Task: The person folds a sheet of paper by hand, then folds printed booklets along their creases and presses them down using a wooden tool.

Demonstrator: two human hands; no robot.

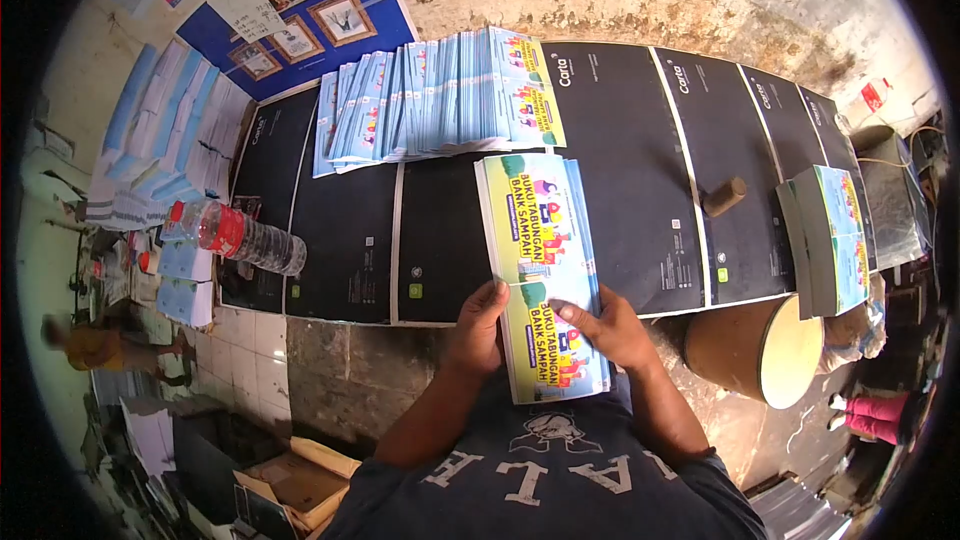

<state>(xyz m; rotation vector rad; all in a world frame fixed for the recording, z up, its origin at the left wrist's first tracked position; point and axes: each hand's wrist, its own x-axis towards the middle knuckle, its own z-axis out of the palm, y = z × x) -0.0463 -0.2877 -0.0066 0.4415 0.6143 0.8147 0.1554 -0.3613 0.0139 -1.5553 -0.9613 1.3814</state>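
A stack of printed booklets (pixel 545 230) with "Buku Tabungan Bank Sampah" covers is held upright in front of my chest, over the table's near edge. My left hand (pixel 480 330) grips its left side, thumb along the edge. On the right side, my right hand (pixel 610 328) holds it with the thumb lying on the front cover; the other fingers are hidden behind. Behind the stack, a long fanned row of matching booklets (pixel 440 95) leans across the back of the black table (pixel 620 190).
A plastic bottle (pixel 250 240) lies at the table's left. Piled booklets (pixel 165 130) stand beyond it. At right are a short wooden cylinder (pixel 725 197), another booklet stack (pixel 825 240) and a round drum (pixel 755 350). A blue picture board (pixel 300 20) leans at the back left. Other people appear at both edges.
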